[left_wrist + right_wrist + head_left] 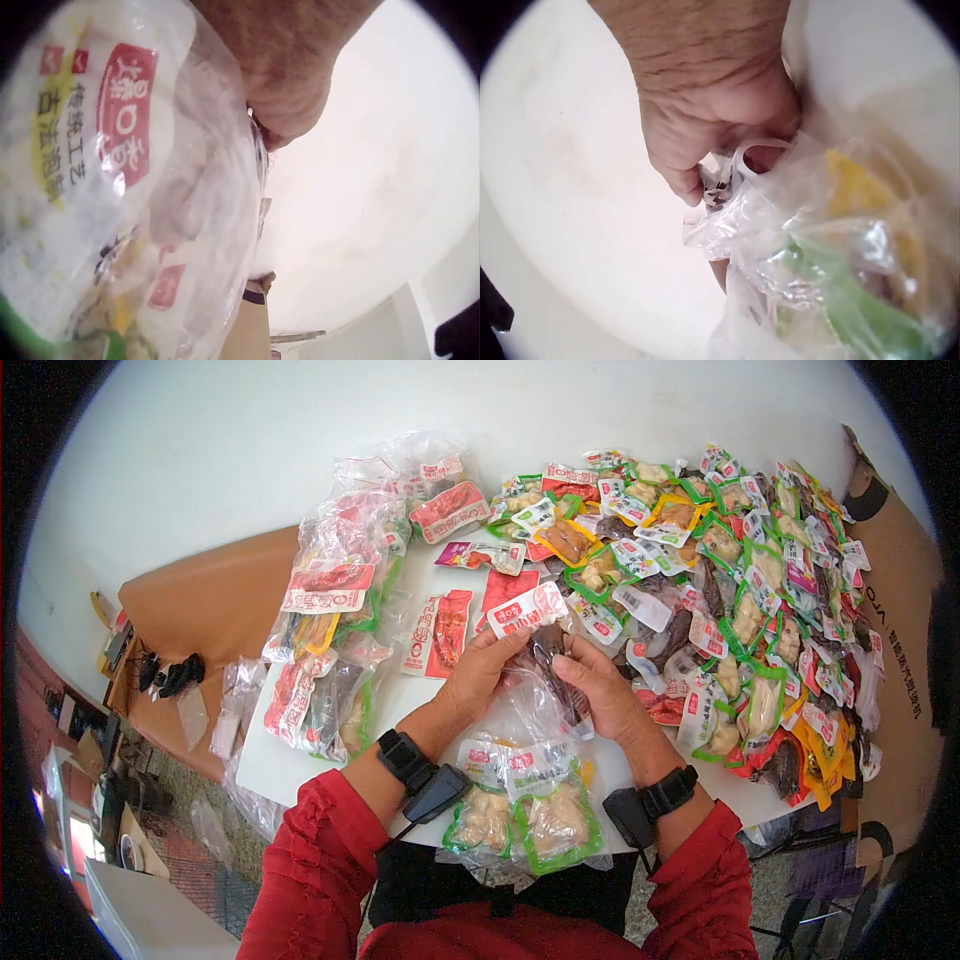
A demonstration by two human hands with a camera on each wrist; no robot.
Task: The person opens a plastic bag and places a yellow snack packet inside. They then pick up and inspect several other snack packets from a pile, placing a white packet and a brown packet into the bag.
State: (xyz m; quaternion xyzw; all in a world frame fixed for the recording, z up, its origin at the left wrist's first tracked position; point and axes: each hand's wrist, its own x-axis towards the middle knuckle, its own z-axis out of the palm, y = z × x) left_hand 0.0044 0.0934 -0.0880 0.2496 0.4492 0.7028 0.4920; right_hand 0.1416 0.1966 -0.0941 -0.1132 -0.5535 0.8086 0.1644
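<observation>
Both hands hold a sealed food packet (553, 665) with dark brown contents and a white-and-red label, over the near middle of the table. My left hand (478, 678) pinches it at the left, by the label end. On its right side, the thumb and fingers of my right hand (603, 688) grip it. Just below the hands lies a clear plastic bag (520, 725) holding green-edged packets (556, 822) with pale contents, at the table's front edge. The bag's crinkled film (765, 217) comes right up to the right hand in the right wrist view, overlapping the held packet.
A large heap of mixed food packets (745, 575) covers the table's right side. Filled clear bags (335, 560) stand along the left. Red packets (440, 635) lie between them on the white table (410, 705). A cardboard box (905, 610) stands at the right.
</observation>
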